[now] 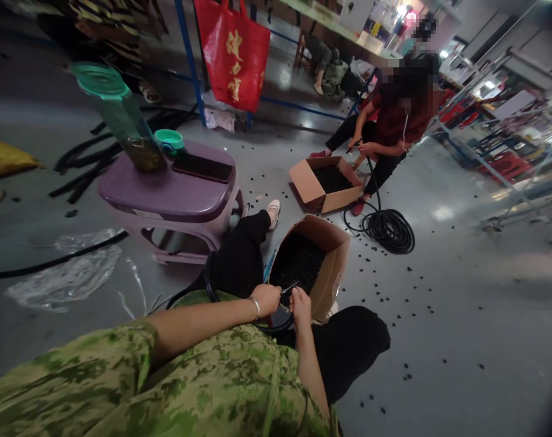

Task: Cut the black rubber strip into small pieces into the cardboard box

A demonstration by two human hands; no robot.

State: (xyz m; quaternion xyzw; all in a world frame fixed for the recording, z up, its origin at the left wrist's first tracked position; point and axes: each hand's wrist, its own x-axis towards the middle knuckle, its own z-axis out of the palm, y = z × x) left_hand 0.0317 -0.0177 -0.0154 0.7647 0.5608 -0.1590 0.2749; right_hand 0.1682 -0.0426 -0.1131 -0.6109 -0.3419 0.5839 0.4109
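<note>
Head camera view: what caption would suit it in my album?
Left hand and right hand close together at an open cardboard box of small black pieces, a purple stool nearby.

A slim silver tool (289,287) jutted from the left grip (267,300); black tubing (280,329) curved just below the right grip (301,304).

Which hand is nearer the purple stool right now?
Left. The left hand is down and right of the purple stool in the picture; the right hand lies further right.
</note>
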